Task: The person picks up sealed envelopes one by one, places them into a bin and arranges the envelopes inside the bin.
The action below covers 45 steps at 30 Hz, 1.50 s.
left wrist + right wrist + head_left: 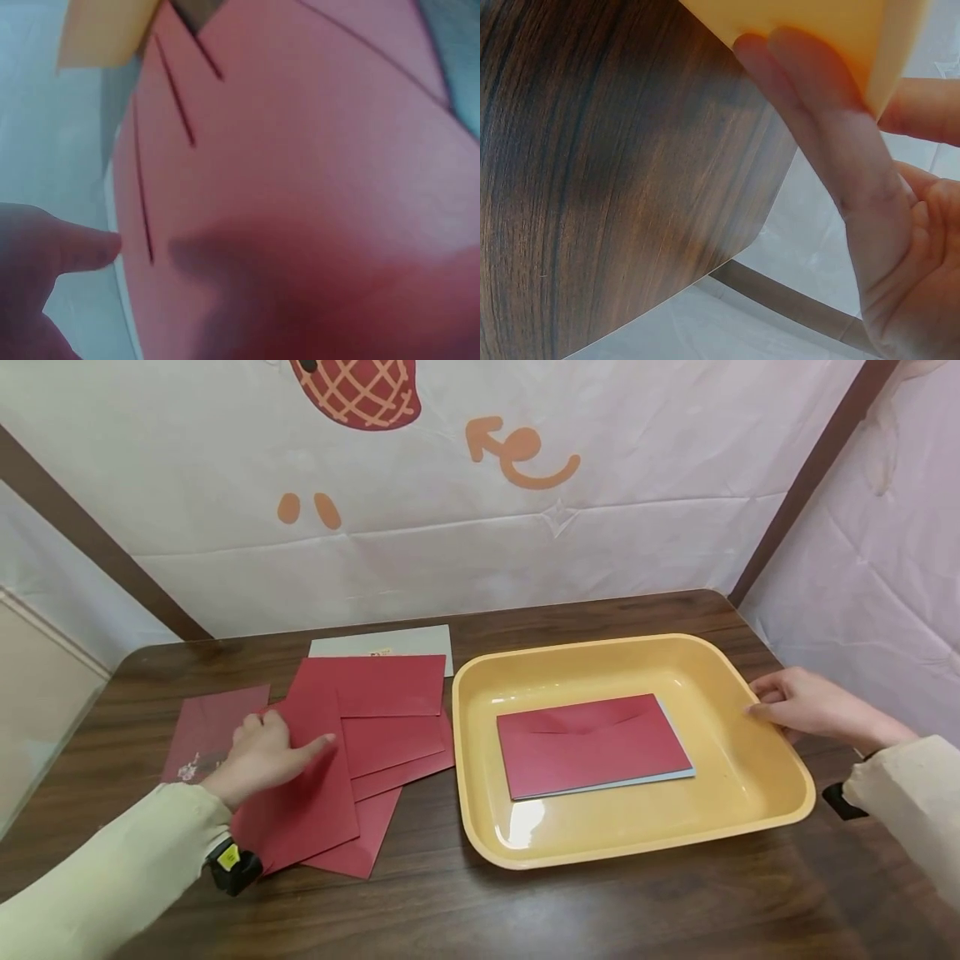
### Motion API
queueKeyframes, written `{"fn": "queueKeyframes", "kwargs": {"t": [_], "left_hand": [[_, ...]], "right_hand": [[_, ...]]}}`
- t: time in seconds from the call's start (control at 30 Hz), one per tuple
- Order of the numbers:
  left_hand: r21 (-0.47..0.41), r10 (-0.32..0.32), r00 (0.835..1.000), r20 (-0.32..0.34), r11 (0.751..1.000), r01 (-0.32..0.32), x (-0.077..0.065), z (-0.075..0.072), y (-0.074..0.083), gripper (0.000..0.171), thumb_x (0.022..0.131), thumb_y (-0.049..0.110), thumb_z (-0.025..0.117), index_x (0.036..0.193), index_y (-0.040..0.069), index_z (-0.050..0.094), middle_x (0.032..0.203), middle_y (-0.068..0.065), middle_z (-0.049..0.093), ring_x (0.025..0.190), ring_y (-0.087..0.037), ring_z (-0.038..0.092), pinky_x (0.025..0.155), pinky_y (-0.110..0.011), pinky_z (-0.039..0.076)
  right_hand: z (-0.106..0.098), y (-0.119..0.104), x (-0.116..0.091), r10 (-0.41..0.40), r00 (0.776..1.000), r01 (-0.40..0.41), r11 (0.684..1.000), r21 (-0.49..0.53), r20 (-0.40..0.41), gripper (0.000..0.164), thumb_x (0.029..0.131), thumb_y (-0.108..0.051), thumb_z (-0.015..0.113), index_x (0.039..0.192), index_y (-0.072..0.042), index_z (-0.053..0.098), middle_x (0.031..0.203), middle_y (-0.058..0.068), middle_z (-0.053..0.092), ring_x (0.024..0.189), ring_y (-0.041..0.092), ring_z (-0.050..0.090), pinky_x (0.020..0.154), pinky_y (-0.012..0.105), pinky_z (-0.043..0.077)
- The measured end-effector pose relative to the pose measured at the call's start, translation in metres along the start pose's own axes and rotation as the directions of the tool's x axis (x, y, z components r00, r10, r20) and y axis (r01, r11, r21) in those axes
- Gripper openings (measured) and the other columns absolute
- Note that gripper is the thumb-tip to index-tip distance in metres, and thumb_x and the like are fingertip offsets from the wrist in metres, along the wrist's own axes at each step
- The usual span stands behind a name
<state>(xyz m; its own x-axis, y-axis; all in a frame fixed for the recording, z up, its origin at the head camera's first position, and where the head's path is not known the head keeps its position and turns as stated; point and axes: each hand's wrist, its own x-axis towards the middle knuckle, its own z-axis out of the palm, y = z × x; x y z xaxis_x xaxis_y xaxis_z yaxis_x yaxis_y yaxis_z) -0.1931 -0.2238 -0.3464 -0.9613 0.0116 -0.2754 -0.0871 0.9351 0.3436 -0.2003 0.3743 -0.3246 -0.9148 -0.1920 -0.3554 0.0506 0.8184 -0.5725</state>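
Observation:
In the head view my left hand (262, 756) is over the topmost red envelope (318, 793) of a loose spread on the left of the table. Its thumb sticks out straight to the right, apart from the other fingers. The left wrist view shows that thumb (86, 247) beside the red envelopes (300, 150), with a hand shadow on them. On the right, my right hand (813, 702) grips the right rim of a yellow tray (637, 847), thumb on the inside and fingers outside. A red envelope (592, 743) lies in the tray on a light blue one (686, 770).
A pale envelope (412, 642) shows at the back of the spread. A duller red sheet with a printed flower (225, 718) lies at the left. Behind the brown wooden table (465, 914) hangs a pale printed cloth (450, 560).

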Motion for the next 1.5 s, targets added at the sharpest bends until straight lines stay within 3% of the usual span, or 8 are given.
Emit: {"fn": "queueKeyframes", "kwargs": {"t": [0.23, 0.47, 0.73, 0.9, 1.03, 1.3, 1.4, 1.5], "left_hand": [[0.095, -0.026, 1.000, -0.012, 0.995, 0.027, 0.000, 0.014, -0.005, 0.099, 0.089, 0.058, 0.051, 0.119, -0.033, 0.025, 0.115, -0.048, 0.030, 0.103, -0.059, 0.035, 0.084, -0.065, 0.037], [0.113, 0.011, 1.000, 0.003, 0.994, -0.011, 0.002, 0.021, -0.007, 0.101, 0.091, 0.053, 0.051, 0.125, -0.035, 0.017, 0.127, -0.054, 0.017, 0.119, -0.066, 0.020, 0.095, -0.071, 0.029], [0.045, 0.153, 0.987, 0.041, 0.987, -0.155, 0.013, 0.021, -0.008, 0.102, 0.088, 0.047, 0.060, 0.138, -0.026, 0.011, 0.145, -0.047, 0.006, 0.133, -0.062, 0.008, 0.106, -0.069, 0.016], [-0.039, 0.247, 0.963, 0.110, 0.969, -0.244, 0.020, 0.021, -0.009, 0.100, 0.086, 0.042, 0.063, 0.145, -0.017, 0.008, 0.151, -0.040, 0.001, 0.140, -0.054, 0.001, 0.108, -0.069, 0.011], [-0.037, 0.300, 0.949, 0.100, 0.954, -0.298, 0.018, 0.022, -0.009, 0.098, 0.088, 0.044, 0.062, 0.146, -0.015, 0.009, 0.152, -0.038, 0.000, 0.140, -0.053, 0.001, 0.108, -0.069, 0.010], [0.166, 0.170, 0.985, -0.033, 0.973, -0.162, 0.000, 0.023, -0.002, 0.110, 0.089, 0.068, 0.042, 0.140, -0.025, 0.010, 0.147, -0.045, 0.000, 0.136, -0.060, 0.001, 0.110, -0.066, 0.008], [0.231, 0.129, 0.991, -0.028, 0.966, -0.119, -0.011, 0.021, 0.000, 0.110, 0.088, 0.072, 0.039, 0.130, -0.030, 0.027, 0.135, -0.048, 0.024, 0.127, -0.061, 0.021, 0.105, -0.065, 0.025], [0.260, 0.078, 0.997, 0.020, 0.962, -0.081, -0.020, 0.019, 0.003, 0.104, 0.087, 0.074, 0.037, 0.111, -0.027, 0.045, 0.113, -0.042, 0.041, 0.108, -0.054, 0.036, 0.086, -0.058, 0.042]], "right_hand": [[0.001, 0.001, 0.000, -0.011, 1.000, 0.011, 1.000, -0.012, -0.006, 0.038, 0.093, -0.010, 0.057, 0.118, 0.019, 0.052, 0.089, 0.014, 0.072, 0.069, 0.014, 0.068, 0.059, 0.032, 0.057], [0.000, 0.001, 0.000, -0.009, 1.000, 0.009, 1.000, -0.001, -0.004, 0.039, 0.093, -0.010, 0.056, 0.118, 0.019, 0.051, 0.089, 0.014, 0.072, 0.069, 0.014, 0.068, 0.060, 0.032, 0.057], [-0.002, 0.001, -0.001, -0.004, 1.000, 0.004, 1.000, -0.002, -0.002, 0.040, 0.093, -0.009, 0.056, 0.119, 0.020, 0.049, 0.089, 0.015, 0.072, 0.069, 0.014, 0.068, 0.060, 0.032, 0.057], [-0.001, 0.001, 0.000, -0.004, 1.000, 0.003, 1.000, -0.007, -0.004, 0.038, 0.093, -0.010, 0.056, 0.118, 0.019, 0.051, 0.089, 0.014, 0.072, 0.069, 0.014, 0.068, 0.060, 0.032, 0.057], [-0.001, 0.000, -0.001, -0.005, 1.000, 0.005, 1.000, 0.008, 0.000, 0.038, 0.093, -0.010, 0.056, 0.118, 0.019, 0.051, 0.089, 0.013, 0.072, 0.070, 0.014, 0.068, 0.060, 0.032, 0.057], [0.000, 0.000, -0.002, 0.002, 1.000, -0.002, 1.000, 0.016, 0.010, 0.040, 0.094, -0.010, 0.056, 0.120, 0.019, 0.050, 0.091, 0.014, 0.072, 0.070, 0.014, 0.069, 0.061, 0.032, 0.057], [0.000, -0.001, -0.002, 0.004, 1.000, -0.004, 1.000, 0.018, 0.012, 0.040, 0.094, -0.011, 0.056, 0.121, 0.019, 0.049, 0.091, 0.014, 0.072, 0.071, 0.014, 0.069, 0.061, 0.032, 0.057], [0.000, -0.001, -0.002, 0.004, 1.000, -0.005, 1.000, 0.022, 0.014, 0.040, 0.094, -0.010, 0.055, 0.121, 0.019, 0.049, 0.092, 0.014, 0.072, 0.071, 0.014, 0.069, 0.061, 0.032, 0.057]]}}
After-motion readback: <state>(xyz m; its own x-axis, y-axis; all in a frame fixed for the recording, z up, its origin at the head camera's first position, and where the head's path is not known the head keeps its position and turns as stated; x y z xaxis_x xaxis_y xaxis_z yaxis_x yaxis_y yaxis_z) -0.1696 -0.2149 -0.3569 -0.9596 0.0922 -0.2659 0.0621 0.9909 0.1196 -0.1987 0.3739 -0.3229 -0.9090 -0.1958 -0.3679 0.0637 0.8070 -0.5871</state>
